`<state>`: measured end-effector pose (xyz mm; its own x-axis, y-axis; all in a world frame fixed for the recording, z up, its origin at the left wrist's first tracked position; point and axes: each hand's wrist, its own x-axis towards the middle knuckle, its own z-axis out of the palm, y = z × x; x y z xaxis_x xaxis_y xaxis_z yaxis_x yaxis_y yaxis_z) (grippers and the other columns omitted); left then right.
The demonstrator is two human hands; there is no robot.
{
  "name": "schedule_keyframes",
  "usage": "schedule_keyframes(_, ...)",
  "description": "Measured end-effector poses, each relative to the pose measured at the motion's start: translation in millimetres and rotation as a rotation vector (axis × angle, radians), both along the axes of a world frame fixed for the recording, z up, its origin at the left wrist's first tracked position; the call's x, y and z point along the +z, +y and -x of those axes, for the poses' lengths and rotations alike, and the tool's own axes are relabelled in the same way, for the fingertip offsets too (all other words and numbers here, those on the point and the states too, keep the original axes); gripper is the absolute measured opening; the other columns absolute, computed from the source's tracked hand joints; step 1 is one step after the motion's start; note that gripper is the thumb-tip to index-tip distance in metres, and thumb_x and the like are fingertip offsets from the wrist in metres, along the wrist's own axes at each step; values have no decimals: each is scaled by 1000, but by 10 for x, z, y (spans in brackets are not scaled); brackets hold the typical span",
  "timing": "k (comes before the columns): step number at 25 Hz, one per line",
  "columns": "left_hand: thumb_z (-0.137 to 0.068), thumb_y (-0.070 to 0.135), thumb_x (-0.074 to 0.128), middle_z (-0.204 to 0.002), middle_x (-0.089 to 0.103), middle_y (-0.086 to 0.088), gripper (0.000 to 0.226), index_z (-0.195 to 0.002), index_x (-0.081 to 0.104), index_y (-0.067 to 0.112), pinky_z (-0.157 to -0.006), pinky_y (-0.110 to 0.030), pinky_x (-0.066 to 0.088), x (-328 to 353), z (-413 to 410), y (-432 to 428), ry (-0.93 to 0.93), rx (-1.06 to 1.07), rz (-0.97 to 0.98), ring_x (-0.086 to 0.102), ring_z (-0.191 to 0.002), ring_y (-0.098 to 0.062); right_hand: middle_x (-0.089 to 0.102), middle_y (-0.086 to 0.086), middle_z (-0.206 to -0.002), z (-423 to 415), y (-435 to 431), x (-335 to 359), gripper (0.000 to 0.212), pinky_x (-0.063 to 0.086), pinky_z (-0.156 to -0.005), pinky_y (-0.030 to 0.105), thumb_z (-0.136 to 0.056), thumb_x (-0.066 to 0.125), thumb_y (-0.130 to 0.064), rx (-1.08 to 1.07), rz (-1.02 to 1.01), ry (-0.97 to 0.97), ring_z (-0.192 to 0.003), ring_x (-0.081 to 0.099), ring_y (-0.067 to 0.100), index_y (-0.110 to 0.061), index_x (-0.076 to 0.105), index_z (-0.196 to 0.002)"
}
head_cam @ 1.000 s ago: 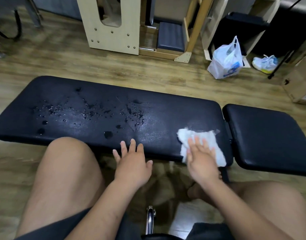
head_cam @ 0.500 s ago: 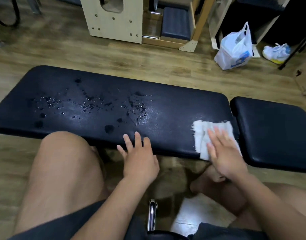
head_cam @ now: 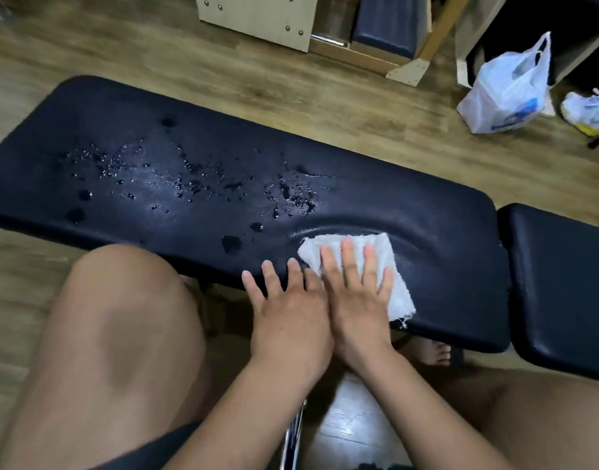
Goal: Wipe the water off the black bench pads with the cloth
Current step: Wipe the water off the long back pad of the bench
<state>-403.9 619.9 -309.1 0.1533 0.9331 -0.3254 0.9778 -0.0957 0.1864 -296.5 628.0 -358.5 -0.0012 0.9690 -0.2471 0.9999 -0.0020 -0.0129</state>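
A long black bench pad (head_cam: 410, 212) lies across the view, with a shorter black pad (head_cam: 562, 283) at its right end. Water droplets (head_cam: 189, 184) are scattered over the long pad's left and middle. A white cloth (head_cam: 383, 252) lies flat on the near edge of the long pad, and it dents the padding. My right hand (head_cam: 355, 300) presses flat on the cloth with fingers spread. My left hand (head_cam: 288, 310) rests flat on the pad's near edge, touching the right hand, and holds nothing.
My bare knees sit below the pad at the left and right. On the wooden floor behind stand a pale wooden frame (head_cam: 257, 18), a white plastic bag (head_cam: 508, 93) and a white shoe (head_cam: 589, 110). A chrome tube (head_cam: 291, 439) shows between my legs.
My right hand has slid the cloth leftward along the pad's near edge, from beside the gap between the pads to right next to my left hand. The view has moved closer.
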Motion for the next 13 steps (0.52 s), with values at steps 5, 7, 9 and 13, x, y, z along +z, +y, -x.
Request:
schedule_keyframes(5,-98,30,41,-164,1,-16,65,-154,13,12,-113,-68,-12,1,11,-2,-10,-30,39,-8,-146,-50,-15,-2,-162,16,876,23,56,-9,-115,58,-101,14,-44,-157,-1,50,-147,-17,32,-34,-3,-152)
schedule_keyframes(7,-90,32,53,-162,15,-21,69,-151,30,11,-112,-73,-1,-55,41,-53,-58,-53,78,5,-144,-55,-14,-1,-162,-16,1431,19,56,-9,-115,59,-100,13,-44,-215,12,52,-147,-15,34,-33,-2,-153)
schedule_keyframes(9,-71,35,69,-151,41,-19,73,-138,54,11,-107,-76,16,-138,123,-63,-103,-79,143,30,-138,-55,-11,-1,-162,-80,1979,2,56,-8,-114,61,-100,13,-44,-257,36,45,-148,-12,34,-33,0,-153)
schedule_keyframes(13,-86,36,59,-164,13,-13,74,-152,30,19,-107,-78,-3,-45,195,-2,-76,-131,73,4,-147,-50,0,1,-163,-167,2512,73,56,-7,-115,59,-99,14,-41,-309,137,108,-149,-6,33,-31,7,-154)
